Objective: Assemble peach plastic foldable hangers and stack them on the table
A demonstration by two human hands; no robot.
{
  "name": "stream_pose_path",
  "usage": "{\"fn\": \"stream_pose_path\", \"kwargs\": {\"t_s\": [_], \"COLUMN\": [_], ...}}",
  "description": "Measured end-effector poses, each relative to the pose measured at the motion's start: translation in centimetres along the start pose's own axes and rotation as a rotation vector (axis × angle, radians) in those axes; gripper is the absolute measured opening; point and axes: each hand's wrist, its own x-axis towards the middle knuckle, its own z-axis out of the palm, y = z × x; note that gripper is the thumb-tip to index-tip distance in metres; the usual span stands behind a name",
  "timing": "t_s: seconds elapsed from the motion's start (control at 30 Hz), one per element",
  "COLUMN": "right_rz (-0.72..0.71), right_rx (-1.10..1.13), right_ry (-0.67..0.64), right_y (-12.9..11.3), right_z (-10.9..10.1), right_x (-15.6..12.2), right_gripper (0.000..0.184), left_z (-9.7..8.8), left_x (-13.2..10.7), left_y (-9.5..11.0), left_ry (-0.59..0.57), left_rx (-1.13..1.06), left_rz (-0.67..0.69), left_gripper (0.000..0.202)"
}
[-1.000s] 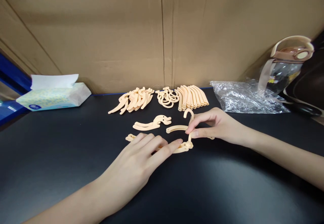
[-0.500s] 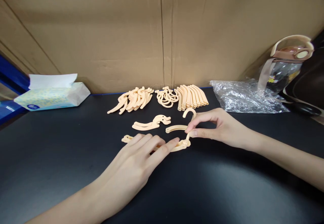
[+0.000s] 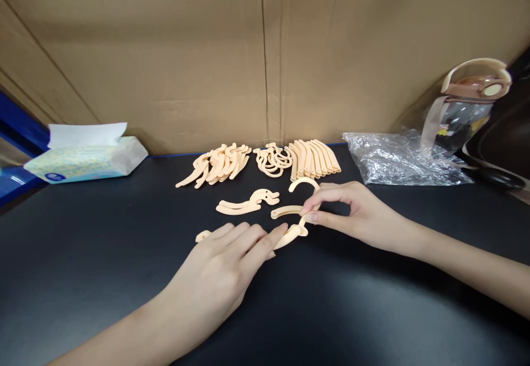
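A cream plastic hanger arm (image 3: 289,237) lies low over the black table, with my left hand (image 3: 232,261) wrapped over its middle. Its far-left tip (image 3: 202,236) pokes out past my knuckles. At the arm's right end stands a curved hanger hook (image 3: 304,181), its stem pinched between the thumb and index finger of my right hand (image 3: 351,211). How the stem sits in the arm is partly hidden by my fingers. Just behind, a loose curved strip (image 3: 285,211) rests on the table, partly covered by my right fingertips. Two wavy hanger pieces (image 3: 248,201) lie stacked to its left.
At the back lie a pile of wavy hanger pieces (image 3: 223,163), a heap of hooks (image 3: 273,159) and a row of curved strips (image 3: 313,158). A tissue pack (image 3: 86,159) stands left; a clear plastic bag (image 3: 401,159) and a bottle (image 3: 467,117) are right. Cardboard (image 3: 186,51) walls the back.
The hook has turned, its curve now opening wider toward me and to the left. The hanger arm has rolled and tilted under my left hand, whose fingers have closed further around it.
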Motion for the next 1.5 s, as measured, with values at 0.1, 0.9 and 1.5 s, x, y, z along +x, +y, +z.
{"fn": "stream_pose_path", "kwargs": {"t_s": [0.1,0.9,1.5], "right_rz": [-0.001,-0.434,-0.344], "right_rx": [-0.002,-0.46,-0.729], "right_ry": [0.004,0.104,0.034], "right_y": [0.0,1.0,2.2], "right_z": [0.1,0.2,0.7], "right_x": [0.0,-0.4,-0.2], "right_gripper": [0.023,0.019,0.028], "left_z": [0.0,-1.6,-1.6], "left_x": [0.1,0.1,1.4], "left_y": [0.0,0.4,-0.3], "left_ry": [0.011,0.017,-0.134], "left_rx": [0.001,-0.466,-1.549], "left_rz": [0.003,-0.372,-0.942], "left_gripper": [0.037,0.036,0.061]}}
